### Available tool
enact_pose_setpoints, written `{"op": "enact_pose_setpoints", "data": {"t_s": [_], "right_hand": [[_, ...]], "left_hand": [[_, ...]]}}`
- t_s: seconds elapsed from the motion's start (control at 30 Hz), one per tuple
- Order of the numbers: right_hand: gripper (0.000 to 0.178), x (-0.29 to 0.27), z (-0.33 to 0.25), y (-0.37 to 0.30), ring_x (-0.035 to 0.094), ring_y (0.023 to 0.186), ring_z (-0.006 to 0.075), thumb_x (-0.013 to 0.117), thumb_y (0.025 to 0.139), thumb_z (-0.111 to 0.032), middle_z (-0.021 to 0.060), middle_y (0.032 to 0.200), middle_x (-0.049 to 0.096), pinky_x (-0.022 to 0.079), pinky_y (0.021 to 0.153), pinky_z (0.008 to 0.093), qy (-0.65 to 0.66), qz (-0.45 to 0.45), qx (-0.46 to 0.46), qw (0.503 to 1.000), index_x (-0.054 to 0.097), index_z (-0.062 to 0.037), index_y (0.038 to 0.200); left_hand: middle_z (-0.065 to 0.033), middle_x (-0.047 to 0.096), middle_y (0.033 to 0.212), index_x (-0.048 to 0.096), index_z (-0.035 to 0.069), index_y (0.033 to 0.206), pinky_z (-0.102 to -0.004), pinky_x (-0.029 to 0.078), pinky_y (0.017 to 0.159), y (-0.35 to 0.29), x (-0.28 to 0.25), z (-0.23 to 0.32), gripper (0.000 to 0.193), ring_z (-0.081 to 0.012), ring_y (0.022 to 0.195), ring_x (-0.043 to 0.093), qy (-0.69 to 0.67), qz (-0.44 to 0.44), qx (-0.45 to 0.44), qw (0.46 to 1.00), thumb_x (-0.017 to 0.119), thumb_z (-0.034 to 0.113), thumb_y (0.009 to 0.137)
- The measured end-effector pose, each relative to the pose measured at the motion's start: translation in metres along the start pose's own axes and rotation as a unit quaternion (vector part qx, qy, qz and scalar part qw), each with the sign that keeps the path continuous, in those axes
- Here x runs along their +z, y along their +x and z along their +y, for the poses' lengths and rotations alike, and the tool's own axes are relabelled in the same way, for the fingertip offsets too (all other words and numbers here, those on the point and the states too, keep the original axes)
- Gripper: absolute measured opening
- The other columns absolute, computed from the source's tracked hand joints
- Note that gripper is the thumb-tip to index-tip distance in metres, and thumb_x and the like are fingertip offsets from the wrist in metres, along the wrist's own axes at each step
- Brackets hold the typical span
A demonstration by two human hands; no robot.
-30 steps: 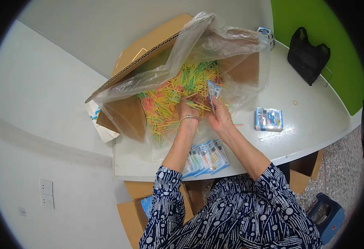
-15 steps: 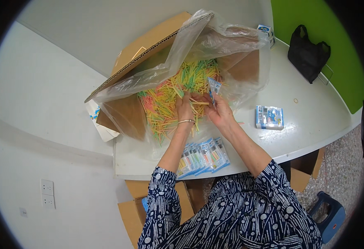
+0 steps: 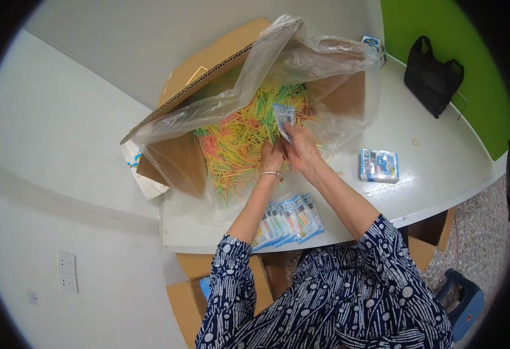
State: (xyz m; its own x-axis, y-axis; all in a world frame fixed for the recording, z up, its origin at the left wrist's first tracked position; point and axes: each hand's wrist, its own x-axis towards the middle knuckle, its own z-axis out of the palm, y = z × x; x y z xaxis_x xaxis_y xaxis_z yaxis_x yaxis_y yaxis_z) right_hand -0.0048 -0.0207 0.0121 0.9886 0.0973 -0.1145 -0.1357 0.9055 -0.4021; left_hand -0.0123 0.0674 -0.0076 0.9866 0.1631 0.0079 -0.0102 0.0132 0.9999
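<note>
A clear packet with blue-and-white printed ends (image 3: pixel 282 116) is upright in my right hand (image 3: pixel 303 152), pinched between thumb and fingers. Close beside it, my left hand (image 3: pixel 272 157) has its fingers drawn together near the packet's lower part; whatever they hold is hidden. Both hands are over a heap of thin coloured sticks (image 3: pixel 231 148), yellow, green, orange and pink, inside a cardboard box (image 3: pixel 176 160) lined with clear plastic (image 3: pixel 330 58). Several filled packets (image 3: pixel 290 220) lie overlapped at the table's front edge, below my wrists.
On the white table (image 3: pixel 441 166), a stack of packets (image 3: pixel 379 166) sits to the right, with a rubber band (image 3: pixel 415 142) beyond it. A black bag (image 3: pixel 432 75) rests at the far right. A blue stool (image 3: pixel 464 305) and open cartons (image 3: pixel 188 305) stand below the table.
My left hand has moved right and slightly down, and the sticks seen in its fingers no longer show. My right hand has shifted left with the packet, now turned more toward the camera.
</note>
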Motion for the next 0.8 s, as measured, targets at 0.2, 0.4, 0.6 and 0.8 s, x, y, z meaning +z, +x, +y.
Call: {"op": "enact_pose_setpoints", "data": {"t_s": [0.2,0.4,0.6,0.8], "right_hand": [[0.013,-0.013,-0.02,0.007,0.057,0.078,0.0132,0.054,0.091,-0.014,0.0045,0.086,0.063,0.045,0.074,0.026,-0.051,-0.081,0.089,0.991,0.06,-0.002,0.092],[0.019,0.0,-0.041,0.013,0.056,0.076,0.0118,0.056,0.091,-0.017,0.0041,0.089,0.064,0.045,0.071,0.0261,-0.118,-0.035,-0.035,0.992,0.06,-0.0012,0.1],[0.019,-0.006,-0.04,0.008,0.057,0.084,0.0131,0.054,0.092,-0.018,0.0063,0.093,0.064,0.046,0.076,0.0287,-0.151,-0.074,-0.014,0.986,0.059,-0.0008,0.099],[0.019,-0.02,-0.011,-0.027,0.055,0.09,0.0171,0.054,0.091,-0.016,0.0062,0.094,0.062,0.044,0.087,0.0305,0.096,-0.01,0.06,0.994,0.057,-0.0019,0.103]], "left_hand": [[-0.0055,0.06,0.083,0.054,0.001,0.11,-0.0247,0.046,0.053,0.007,-0.012,0.003,0.02,-0.0116,0.064,0.056,-0.02,-0.081,-0.055,0.995,0.049,0.011,0.093],[-0.0071,0.058,0.079,0.052,0.004,0.099,-0.0247,0.046,0.05,-0.007,-0.015,0.025,0.014,-0.0137,0.059,0.054,-0.132,-0.138,-0.167,0.967,0.052,0.017,0.093],[-0.0084,0.057,0.086,0.053,0.001,0.097,-0.0241,0.042,0.05,-0.001,-0.018,0.03,0.015,-0.014,0.066,0.052,-0.279,-0.184,-0.22,0.916,0.053,0.016,0.093],[-0.007,0.057,0.086,0.052,0.002,0.094,-0.0273,0.047,0.056,-0.006,0.008,0.035,0.017,-0.0153,0.071,0.056,-0.234,-0.039,-0.083,0.968,0.053,0.018,0.093]]}}
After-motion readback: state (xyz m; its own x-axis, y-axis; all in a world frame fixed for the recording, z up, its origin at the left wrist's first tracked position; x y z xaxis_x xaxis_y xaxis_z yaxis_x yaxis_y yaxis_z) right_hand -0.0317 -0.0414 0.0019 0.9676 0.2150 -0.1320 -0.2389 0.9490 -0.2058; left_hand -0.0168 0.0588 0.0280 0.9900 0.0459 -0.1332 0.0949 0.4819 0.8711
